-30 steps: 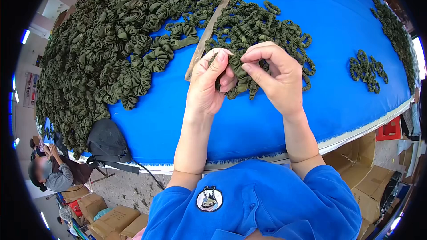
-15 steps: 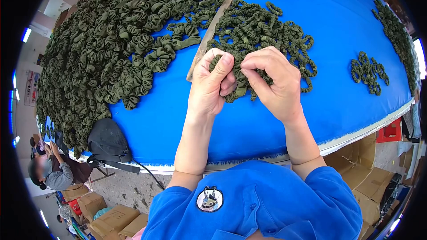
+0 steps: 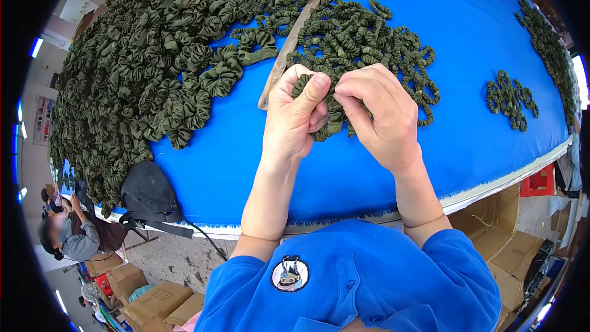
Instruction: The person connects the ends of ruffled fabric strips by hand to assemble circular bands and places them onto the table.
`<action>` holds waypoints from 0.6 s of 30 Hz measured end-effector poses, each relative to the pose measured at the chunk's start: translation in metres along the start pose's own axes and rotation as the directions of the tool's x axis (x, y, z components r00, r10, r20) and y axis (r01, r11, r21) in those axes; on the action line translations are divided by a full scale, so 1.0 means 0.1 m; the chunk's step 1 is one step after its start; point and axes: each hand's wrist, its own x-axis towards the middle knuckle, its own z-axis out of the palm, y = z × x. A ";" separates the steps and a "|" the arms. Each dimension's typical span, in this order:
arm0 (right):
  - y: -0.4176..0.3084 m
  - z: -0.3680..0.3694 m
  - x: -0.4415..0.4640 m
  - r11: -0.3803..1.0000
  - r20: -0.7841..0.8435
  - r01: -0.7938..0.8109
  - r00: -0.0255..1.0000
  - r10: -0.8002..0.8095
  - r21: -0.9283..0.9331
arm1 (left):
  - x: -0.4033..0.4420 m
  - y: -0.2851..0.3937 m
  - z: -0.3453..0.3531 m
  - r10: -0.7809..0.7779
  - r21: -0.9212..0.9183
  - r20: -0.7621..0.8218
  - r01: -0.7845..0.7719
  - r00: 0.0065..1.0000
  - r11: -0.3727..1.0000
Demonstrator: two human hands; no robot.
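A dark green scrunchie point(image 3: 300, 86) is gripped in my left hand point(image 3: 290, 118), its gathered fabric showing between the thumb and curled fingers. Close to that thumb, my right hand point(image 3: 388, 114) has its thumb and index finger pinched together. Whatever lies in this pinch is too small or hidden to make out. Both hands are raised over the near edge of a heap of narrow dark green scrunchies point(image 3: 350, 31). Green fabric also shows below and between the hands, and I cannot tell how much of it belongs to the held piece.
Blue cloth point(image 3: 479, 37) covers the table. A wooden strip point(image 3: 299, 24) separates the narrow scrunchies from a large pile of fuller scrunchies point(image 3: 141, 55). A small cluster point(image 3: 511, 101) lies right. A black bag point(image 3: 149, 190) rests at the near edge; another person point(image 3: 80, 240) sits left.
Both hands have shifted very slightly to the right together. The grip of the left and the pinch of the right look the same.
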 end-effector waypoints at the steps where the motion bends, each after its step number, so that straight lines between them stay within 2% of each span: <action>1: -0.01 0.01 0.00 0.999 -0.005 0.022 1.000 -0.022 -0.036 | 0.00 -0.01 0.01 0.006 0.009 -0.009 -0.006 1.000 1.000; 7: 0.00 0.06 -0.02 0.990 -0.043 0.039 0.998 -0.046 -0.137 | 0.00 -0.05 0.01 -0.002 -0.002 -0.059 0.002 0.998 1.000; 12: 0.02 0.08 -0.03 0.997 -0.056 0.015 0.998 -0.020 -0.078 | -0.01 -0.04 0.05 0.058 0.097 -0.080 -0.050 0.995 0.994; 18: 0.02 0.09 -0.04 1.000 -0.055 -0.013 0.998 0.011 -0.026 | -0.04 -0.01 0.10 0.032 0.118 -0.122 -0.018 0.992 0.993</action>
